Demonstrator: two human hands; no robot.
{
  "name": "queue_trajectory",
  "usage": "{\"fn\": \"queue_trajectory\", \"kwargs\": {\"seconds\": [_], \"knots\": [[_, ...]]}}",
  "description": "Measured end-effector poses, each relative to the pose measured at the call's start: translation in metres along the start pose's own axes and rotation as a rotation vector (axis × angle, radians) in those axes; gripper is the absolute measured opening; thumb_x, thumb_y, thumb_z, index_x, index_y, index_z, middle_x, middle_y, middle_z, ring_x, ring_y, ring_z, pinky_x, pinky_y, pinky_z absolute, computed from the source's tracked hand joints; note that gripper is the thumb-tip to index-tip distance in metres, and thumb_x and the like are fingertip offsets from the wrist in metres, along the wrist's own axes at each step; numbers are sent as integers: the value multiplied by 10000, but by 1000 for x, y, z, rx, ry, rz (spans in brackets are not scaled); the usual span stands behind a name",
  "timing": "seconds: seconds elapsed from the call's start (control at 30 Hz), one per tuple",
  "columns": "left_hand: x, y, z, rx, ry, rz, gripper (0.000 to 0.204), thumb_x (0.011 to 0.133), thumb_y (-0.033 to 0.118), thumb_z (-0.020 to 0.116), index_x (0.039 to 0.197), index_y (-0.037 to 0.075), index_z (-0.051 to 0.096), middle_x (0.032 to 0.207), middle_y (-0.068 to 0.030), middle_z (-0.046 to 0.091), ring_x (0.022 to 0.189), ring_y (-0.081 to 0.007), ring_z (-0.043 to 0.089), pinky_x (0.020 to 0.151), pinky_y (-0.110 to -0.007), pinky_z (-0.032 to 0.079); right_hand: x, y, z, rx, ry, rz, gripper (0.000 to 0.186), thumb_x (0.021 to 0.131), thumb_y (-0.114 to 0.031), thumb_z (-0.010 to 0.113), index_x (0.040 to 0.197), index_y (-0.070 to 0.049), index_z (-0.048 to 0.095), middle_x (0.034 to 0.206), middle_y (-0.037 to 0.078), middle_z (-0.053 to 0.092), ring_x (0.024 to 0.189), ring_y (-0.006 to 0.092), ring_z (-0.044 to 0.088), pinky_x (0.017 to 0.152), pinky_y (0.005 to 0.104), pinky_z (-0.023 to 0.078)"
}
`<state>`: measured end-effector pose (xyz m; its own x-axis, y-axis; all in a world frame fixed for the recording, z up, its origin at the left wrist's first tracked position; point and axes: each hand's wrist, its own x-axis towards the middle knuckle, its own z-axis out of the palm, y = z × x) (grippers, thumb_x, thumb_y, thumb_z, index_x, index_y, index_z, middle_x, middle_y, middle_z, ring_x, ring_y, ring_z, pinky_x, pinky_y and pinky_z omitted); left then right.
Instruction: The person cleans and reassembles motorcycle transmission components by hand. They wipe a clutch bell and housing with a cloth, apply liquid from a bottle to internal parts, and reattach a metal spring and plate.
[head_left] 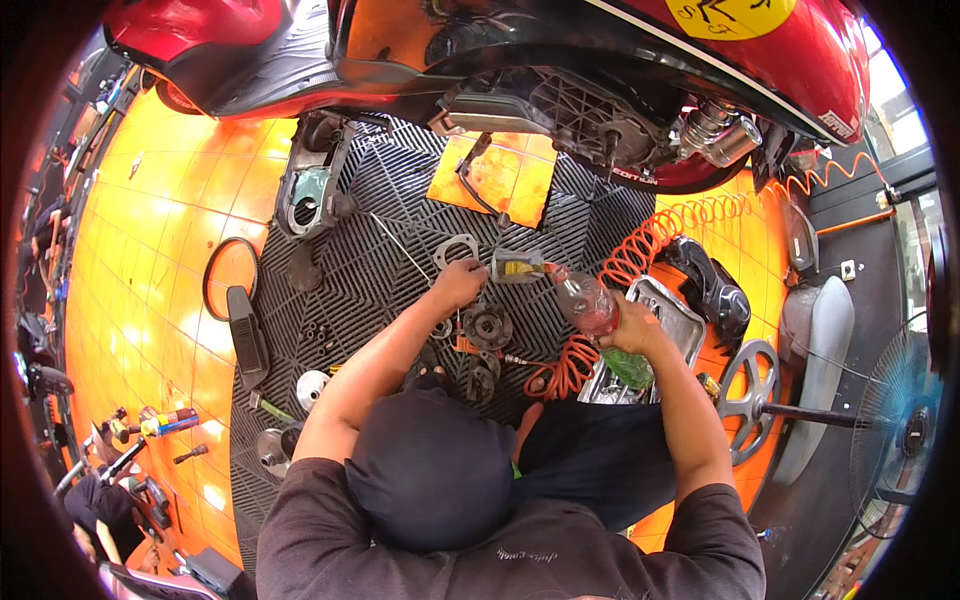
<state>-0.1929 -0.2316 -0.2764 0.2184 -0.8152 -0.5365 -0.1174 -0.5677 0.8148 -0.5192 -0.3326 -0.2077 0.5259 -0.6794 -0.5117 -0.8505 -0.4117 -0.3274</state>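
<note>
Red scooter (700, 60) fills the top of the frame. At centre, right hand (628, 335), fingers clamped round a tilted plastic bottle (590, 305), pours into a small clear cup (516, 267); left hand (460, 283) pinches its rim. I'd keep that tilt gentle, cup flat on the mat (370, 280).

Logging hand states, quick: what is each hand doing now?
Left hand: closed, steadying the small clear container.
Right hand: closed around the plastic bottle, tipped toward that container.
</note>
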Motion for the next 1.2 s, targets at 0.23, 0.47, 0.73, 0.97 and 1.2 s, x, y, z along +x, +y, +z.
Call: {"fn": "queue_trajectory", "kwargs": {"seconds": [0.23, 0.47, 0.73, 0.97, 1.2], "knots": [[14, -19, 10, 144, -5, 11, 474, 887, 267, 607, 1277, -1, 575, 1062, -202, 677, 944, -313, 656, 820, -420, 499, 24, 5, 24, 23, -83, 10, 976, 567, -340, 831, 1395, -67, 394, 1155, 227, 641, 1109, 379, 602, 949, 428, 482], [23, -13, 27, 490, -2, 355, 533, 893, 221, 586, 1367, 1, 482, 1027, -249, 660, 940, -392, 642, 793, -472, 497, 38, 6, 26, 26, -129, -5, 877, 579, -361, 831, 1317, -62, 465, 1145, 222, 648, 1094, 371, 614, 934, 433, 491], [27, -20, 31, 408, -8, 333, 532, 887, 263, 628, 1343, 9, 524, 995, -232, 665, 920, -363, 649, 785, -447, 500, 47, -8, 17, 149, -205, 34, 790, 541, -285, 859, 1214, -11, 551, 1121, 181, 666, 1035, 301, 658, 874, 402, 530], [29, -19, 24, 380, -20, 231, 573, 848, 379, 705, 1286, 29, 584, 958, -190, 670, 872, -325, 651, 765, -427, 500, 53, -13, 18, 135, -238, 76, 769, 536, -276, 863, 1192, -4, 567, 1102, 166, 672, 985, 279, 676, 843, 384, 541], [24, -8, 22, 427, -41, 199, 497, 828, 355, 722, 1220, 59, 646, 967, -190, 690, 906, -350, 660, 791, -428, 512, 56, -13, 16, 121, -309, 96, 777, 546, -317, 844, 1204, -11, 565, 1123, 174, 661, 1076, 301, 633, 936, 387, 493]]}}
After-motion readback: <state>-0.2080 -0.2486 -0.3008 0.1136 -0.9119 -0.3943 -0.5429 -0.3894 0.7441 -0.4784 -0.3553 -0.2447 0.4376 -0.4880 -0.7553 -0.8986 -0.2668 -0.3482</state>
